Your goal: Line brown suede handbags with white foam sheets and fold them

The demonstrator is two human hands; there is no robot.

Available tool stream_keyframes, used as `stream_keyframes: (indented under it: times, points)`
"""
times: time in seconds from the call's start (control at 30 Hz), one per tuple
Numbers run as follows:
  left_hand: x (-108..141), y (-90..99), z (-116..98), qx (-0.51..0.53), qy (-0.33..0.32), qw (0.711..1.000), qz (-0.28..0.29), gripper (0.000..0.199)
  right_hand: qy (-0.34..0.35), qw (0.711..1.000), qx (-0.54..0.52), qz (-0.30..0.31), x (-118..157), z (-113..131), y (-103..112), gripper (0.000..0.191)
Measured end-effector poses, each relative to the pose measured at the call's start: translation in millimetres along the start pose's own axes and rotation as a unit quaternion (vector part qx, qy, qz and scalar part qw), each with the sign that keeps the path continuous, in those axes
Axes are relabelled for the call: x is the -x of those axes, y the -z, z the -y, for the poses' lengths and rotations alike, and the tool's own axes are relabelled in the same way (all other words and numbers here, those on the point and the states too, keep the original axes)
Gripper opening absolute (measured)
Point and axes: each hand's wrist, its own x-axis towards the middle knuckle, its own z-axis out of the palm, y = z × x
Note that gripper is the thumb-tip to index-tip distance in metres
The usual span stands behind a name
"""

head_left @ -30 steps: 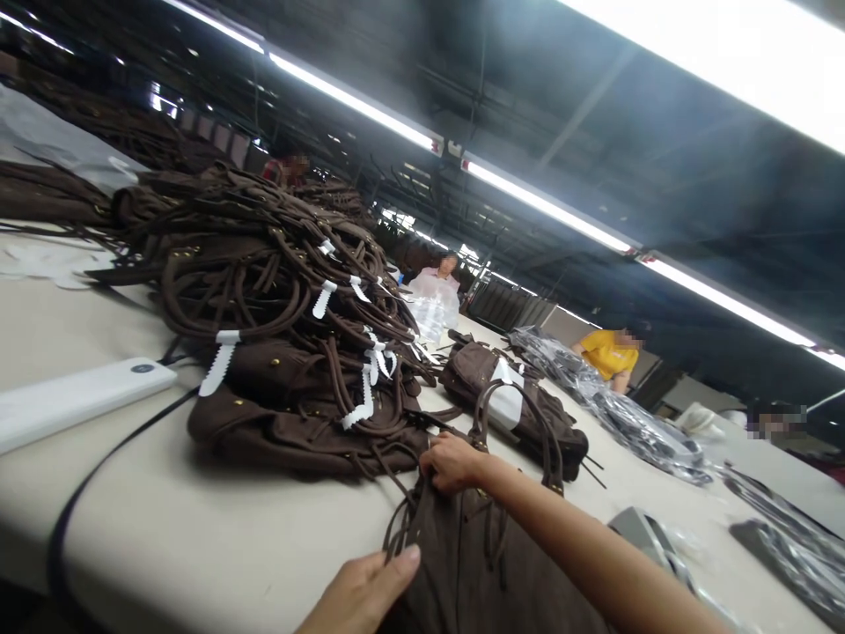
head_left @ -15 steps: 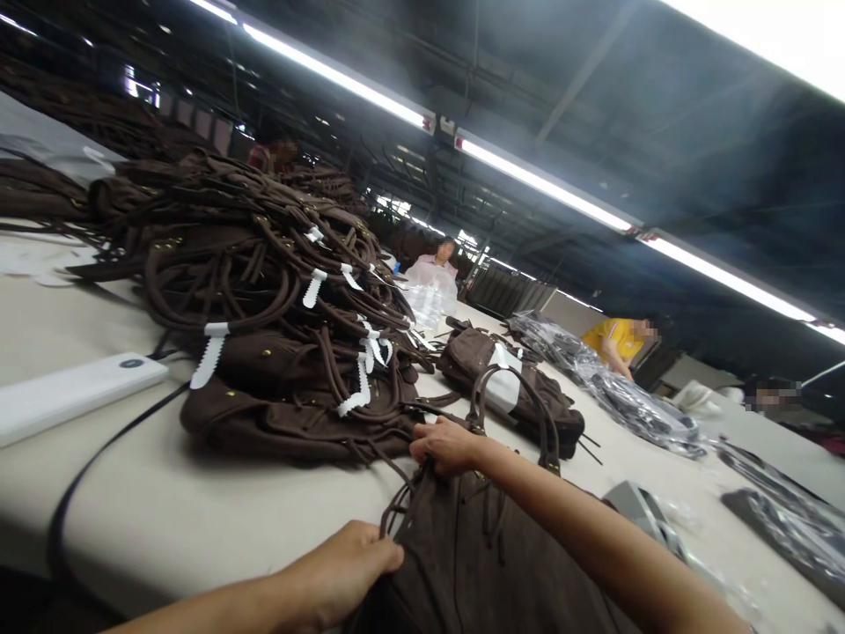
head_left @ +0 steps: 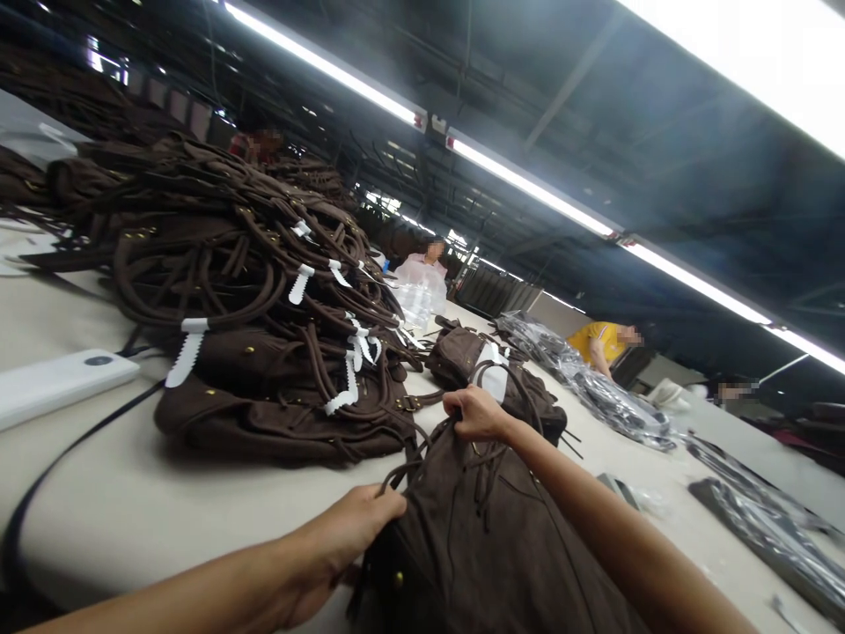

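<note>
A dark brown handbag [head_left: 502,537] fills the lower middle of the head view, at the near edge of the table. My left hand [head_left: 349,537] is closed on its left side, thumb on top. Higher up, my right hand [head_left: 473,412] grips the bag's upper edge in a closed pinch. Thin cords hang down the bag's face, and a brass-coloured stud shows near its lower left. Its bottom lies outside the view. Just beyond my right hand lies another brown handbag [head_left: 455,352] with a white paper piece [head_left: 493,374] at its handles.
A tall pile of brown handbags [head_left: 264,264] with white toothed strips on the handles covers the left. A white flat device [head_left: 66,387] with a black cable lies at far left. Plastic-wrapped bags [head_left: 620,409] line the right. Co-workers stand beyond, one in yellow [head_left: 598,343].
My right hand has moved slightly up and right, drawing the bag's upper edge with it. My left hand keeps its hold. The whole view has shifted a little.
</note>
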Motion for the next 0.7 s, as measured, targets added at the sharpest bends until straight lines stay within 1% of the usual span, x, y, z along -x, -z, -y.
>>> stream_keyframes:
  times: [0.1, 0.17, 0.2, 0.23, 0.3, 0.37, 0.43, 0.47, 0.53, 0.67, 0.7]
  points:
    - [-7, 10.4, -1, 0.012, -0.004, 0.999, -0.04, 0.021, -0.035, 0.999, -0.008, -0.005, -16, 1, -9, 0.018]
    - [-12, 18.3, 2, 0.031, 0.015, 0.997, -0.074, 0.02, -0.054, 0.997, -0.02, -0.043, -24, 2, -16, 0.018]
    - [-14, 21.9, 3, 0.045, 0.028, 0.995, -0.081, 0.021, -0.063, 0.995, -0.031, -0.073, -25, 3, -19, 0.018]
    - [-16, 25.0, 4, 0.062, 0.038, 0.994, -0.078, 0.021, -0.069, 0.991, -0.044, -0.106, -25, 3, -22, 0.018]
    - [-19, 28.8, 6, 0.097, 0.031, 0.994, -0.045, 0.026, -0.076, 0.979, -0.07, -0.175, -21, 2, -25, 0.018]
    - [-21, 28.9, 7, 0.126, -0.016, 0.992, -0.003, 0.036, -0.077, 0.964, -0.088, -0.24, -13, 0, -26, 0.019]
    - [-23, 26.0, 6, 0.14, -0.068, 0.988, 0.012, 0.045, -0.076, 0.949, -0.1, -0.288, -5, -4, -26, 0.02]
    - [-24, 24.2, 6, 0.143, -0.087, 0.986, 0.006, 0.048, -0.076, 0.944, -0.106, -0.302, -1, -5, -26, 0.02]
    - [-28, 21.0, 8, 0.148, -0.101, 0.983, -0.027, 0.046, -0.072, 0.941, -0.114, -0.31, 4, -6, -25, 0.021]
    - [-34, 20.2, 17, 0.173, -0.088, 0.979, -0.06, 0.033, -0.053, 0.946, -0.108, -0.3, 6, -4, -26, 0.021]
    - [-35, 20.9, 19, 0.173, -0.093, 0.978, -0.068, 0.03, -0.048, 0.946, -0.106, -0.301, 6, -4, -27, 0.021]
